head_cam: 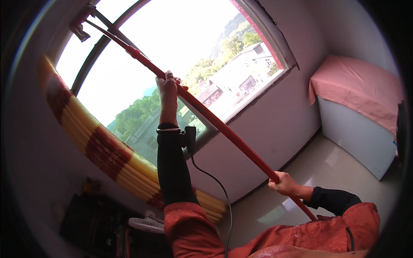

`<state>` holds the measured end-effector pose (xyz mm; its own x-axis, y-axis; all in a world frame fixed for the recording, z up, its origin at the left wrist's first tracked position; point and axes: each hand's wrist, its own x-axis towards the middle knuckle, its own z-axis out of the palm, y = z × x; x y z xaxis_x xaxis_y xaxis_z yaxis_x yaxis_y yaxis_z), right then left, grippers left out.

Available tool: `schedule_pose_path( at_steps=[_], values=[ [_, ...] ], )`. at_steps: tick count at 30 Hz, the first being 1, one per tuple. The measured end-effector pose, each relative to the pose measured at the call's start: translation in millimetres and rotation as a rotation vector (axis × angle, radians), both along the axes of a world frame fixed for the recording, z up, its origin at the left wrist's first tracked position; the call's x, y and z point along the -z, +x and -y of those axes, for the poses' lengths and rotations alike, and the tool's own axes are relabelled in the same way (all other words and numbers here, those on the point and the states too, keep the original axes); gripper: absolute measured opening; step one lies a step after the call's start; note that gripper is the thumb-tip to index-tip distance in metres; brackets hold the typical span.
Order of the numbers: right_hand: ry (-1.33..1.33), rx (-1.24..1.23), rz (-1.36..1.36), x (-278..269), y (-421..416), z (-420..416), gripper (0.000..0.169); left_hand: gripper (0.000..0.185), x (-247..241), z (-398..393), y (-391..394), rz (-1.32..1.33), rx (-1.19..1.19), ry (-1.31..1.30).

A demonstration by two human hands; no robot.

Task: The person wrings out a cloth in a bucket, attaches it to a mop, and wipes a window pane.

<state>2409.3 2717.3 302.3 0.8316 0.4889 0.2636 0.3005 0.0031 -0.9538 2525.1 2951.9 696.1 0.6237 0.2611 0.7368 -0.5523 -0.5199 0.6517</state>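
A long red pole [222, 125] runs slantwise from the top left to the lower right. My left hand [168, 84] grips its middle part, raised in front of the window. Lower down, my right hand [284, 183] is closed around the pole near my body. At the pole's far upper end a cloth-like head [79, 24] rests at or near the window's upper frame; whether it touches cannot be told. The window [135, 67] shows trees and buildings outside. A black device with a cable sits at my left wrist.
A yellow and dark red curtain [109, 148] hangs gathered beside the window. A white fan [146, 223] stands below it, near dark clutter. At the right is a white cabinet-like box [351, 132] under a pink cloth [358, 87]. Tiled floor [309, 161] lies below the wall.
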Motion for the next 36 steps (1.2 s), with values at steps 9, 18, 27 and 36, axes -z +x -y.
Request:
schedule_pose_path(
  at_steps=[9,18,27,36],
  values=[
    [0.041,-0.02,0.012,-31,34,-156,0.012,0.023,-55,-114,18,0.042,-0.045,0.093],
    [-0.067,0.103,-0.1,119,27,-180,0.008,0.014,110,-134,18,0.028,0.215,-0.064],
    [-0.083,0.039,-0.517,283,-57,-37,0.002,0.022,287,-24,-59,-0.132,0.406,-0.146],
    [0.048,-0.018,-0.543,322,-126,53,0.016,0.026,351,42,-118,-0.266,0.378,-0.274]
  ],
)
